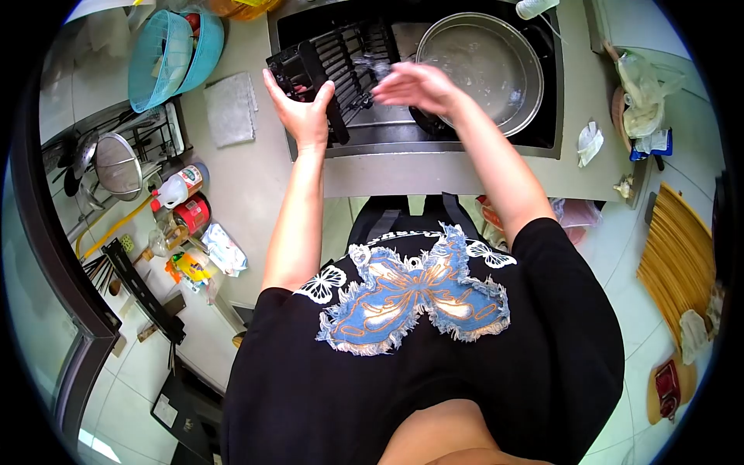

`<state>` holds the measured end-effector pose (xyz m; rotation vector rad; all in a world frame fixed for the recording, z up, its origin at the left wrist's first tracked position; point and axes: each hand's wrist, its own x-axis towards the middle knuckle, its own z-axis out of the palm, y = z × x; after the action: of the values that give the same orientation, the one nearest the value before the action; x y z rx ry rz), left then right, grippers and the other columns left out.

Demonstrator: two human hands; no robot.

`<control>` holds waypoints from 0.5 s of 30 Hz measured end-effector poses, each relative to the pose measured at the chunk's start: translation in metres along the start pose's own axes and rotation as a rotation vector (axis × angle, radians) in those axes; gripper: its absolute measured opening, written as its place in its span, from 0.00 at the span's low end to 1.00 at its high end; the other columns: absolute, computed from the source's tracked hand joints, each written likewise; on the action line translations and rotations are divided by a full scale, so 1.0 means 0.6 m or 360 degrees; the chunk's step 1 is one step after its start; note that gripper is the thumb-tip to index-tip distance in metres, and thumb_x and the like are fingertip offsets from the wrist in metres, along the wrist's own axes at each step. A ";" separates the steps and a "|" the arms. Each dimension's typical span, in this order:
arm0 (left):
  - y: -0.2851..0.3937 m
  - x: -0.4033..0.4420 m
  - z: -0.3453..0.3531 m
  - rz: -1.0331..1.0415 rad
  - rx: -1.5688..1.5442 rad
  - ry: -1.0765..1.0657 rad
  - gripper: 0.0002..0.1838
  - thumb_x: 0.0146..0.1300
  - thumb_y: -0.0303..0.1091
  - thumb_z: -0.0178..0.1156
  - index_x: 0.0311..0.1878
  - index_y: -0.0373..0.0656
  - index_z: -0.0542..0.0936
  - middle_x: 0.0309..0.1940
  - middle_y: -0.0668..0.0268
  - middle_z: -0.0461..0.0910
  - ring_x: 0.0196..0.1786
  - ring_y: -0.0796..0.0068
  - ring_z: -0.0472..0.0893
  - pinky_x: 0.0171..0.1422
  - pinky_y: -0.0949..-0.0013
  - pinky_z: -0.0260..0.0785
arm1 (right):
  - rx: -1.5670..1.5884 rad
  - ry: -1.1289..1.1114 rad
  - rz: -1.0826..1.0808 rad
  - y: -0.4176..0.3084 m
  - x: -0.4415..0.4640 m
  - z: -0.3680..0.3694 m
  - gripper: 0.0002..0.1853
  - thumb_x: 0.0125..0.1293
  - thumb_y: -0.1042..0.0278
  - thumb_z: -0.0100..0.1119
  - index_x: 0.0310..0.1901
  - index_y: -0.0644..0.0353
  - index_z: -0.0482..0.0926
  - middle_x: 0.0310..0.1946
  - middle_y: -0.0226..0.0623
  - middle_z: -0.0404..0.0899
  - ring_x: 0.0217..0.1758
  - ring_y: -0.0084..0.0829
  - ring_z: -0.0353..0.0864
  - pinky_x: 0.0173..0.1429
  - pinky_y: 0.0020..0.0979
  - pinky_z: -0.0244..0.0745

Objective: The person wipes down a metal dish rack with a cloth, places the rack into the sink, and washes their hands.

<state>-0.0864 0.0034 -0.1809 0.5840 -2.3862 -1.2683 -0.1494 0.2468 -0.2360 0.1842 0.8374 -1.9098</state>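
Observation:
A black slatted rack (pixel 341 70) stands tilted over the left part of the dark sink basin or recess (pixel 387 133). My left hand (pixel 301 112) holds the rack's left end, thumb and fingers spread around its edge. My right hand (pixel 418 87) is just right of the rack, fingers extended and slightly blurred, with nothing visible in it. It is near the left rim of a round metal pan (pixel 535 77) holding clear liquid. A dark handle shows below my right hand, partly hidden by it.
A grey cloth (pixel 231 110) lies on the counter at left, near a blue basket (pixel 209 50). Bottles (pixel 186 186) and a strainer (pixel 118 165) are farther left. At right are a crumpled white tissue (pixel 590 144) and a plastic bag (pixel 647 89). A white bottle (pixel 535 8) is behind the pan.

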 end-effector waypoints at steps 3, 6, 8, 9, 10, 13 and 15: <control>0.008 -0.006 -0.002 -0.0048 -0.0110 0.0010 0.62 0.43 0.40 0.80 0.79 0.35 0.53 0.73 0.46 0.63 0.74 0.52 0.66 0.78 0.58 0.57 | -0.0419 -0.0033 0.0121 0.013 0.020 0.066 0.23 0.78 0.52 0.51 0.57 0.64 0.82 0.53 0.44 0.86 0.57 0.37 0.86 0.62 0.36 0.80; 0.021 -0.017 -0.022 -0.0084 -0.0177 -0.0020 0.62 0.43 0.40 0.80 0.79 0.36 0.53 0.74 0.47 0.62 0.75 0.51 0.64 0.79 0.57 0.56 | -0.0797 0.0443 -0.0088 0.015 0.008 0.034 0.20 0.76 0.57 0.55 0.63 0.57 0.79 0.56 0.36 0.84 0.55 0.28 0.84 0.58 0.31 0.80; 0.036 -0.024 -0.043 0.0255 0.0045 -0.0066 0.61 0.44 0.37 0.81 0.79 0.37 0.56 0.74 0.53 0.63 0.70 0.62 0.69 0.75 0.63 0.60 | -0.0662 0.0882 -0.0366 0.027 -0.005 -0.073 0.18 0.76 0.63 0.52 0.61 0.60 0.79 0.52 0.40 0.85 0.53 0.29 0.85 0.57 0.30 0.81; 0.041 -0.027 -0.056 0.0319 0.0039 -0.0110 0.61 0.44 0.37 0.81 0.80 0.38 0.55 0.75 0.55 0.63 0.67 0.64 0.70 0.73 0.64 0.62 | -0.0592 0.1177 -0.0425 0.031 -0.017 -0.130 0.17 0.75 0.66 0.52 0.60 0.61 0.78 0.49 0.41 0.86 0.50 0.29 0.87 0.53 0.29 0.83; 0.044 -0.030 -0.067 0.0314 0.0044 -0.0107 0.61 0.44 0.37 0.81 0.80 0.38 0.55 0.75 0.55 0.63 0.67 0.64 0.70 0.73 0.64 0.62 | -0.0635 0.1494 -0.0453 0.039 -0.029 -0.194 0.16 0.74 0.68 0.52 0.60 0.61 0.78 0.47 0.42 0.86 0.46 0.29 0.87 0.48 0.26 0.83; 0.038 -0.044 -0.092 0.0244 -0.0202 -0.0300 0.63 0.44 0.32 0.79 0.81 0.39 0.50 0.71 0.59 0.65 0.67 0.66 0.69 0.74 0.65 0.60 | -0.1404 0.2465 -0.0165 0.083 -0.050 -0.386 0.16 0.74 0.67 0.51 0.58 0.62 0.79 0.43 0.39 0.86 0.44 0.35 0.86 0.48 0.29 0.81; 0.034 -0.052 -0.097 0.0292 -0.0211 -0.0307 0.63 0.44 0.31 0.78 0.81 0.40 0.49 0.71 0.60 0.65 0.67 0.65 0.68 0.74 0.64 0.59 | -0.0788 0.2411 -0.0273 0.104 -0.043 -0.409 0.16 0.74 0.66 0.52 0.57 0.62 0.80 0.44 0.40 0.86 0.46 0.38 0.85 0.52 0.32 0.81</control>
<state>-0.0344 -0.0100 -0.1372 0.2056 -2.4176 -1.4424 -0.1395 0.4025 -0.4370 1.3593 2.2933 -1.3825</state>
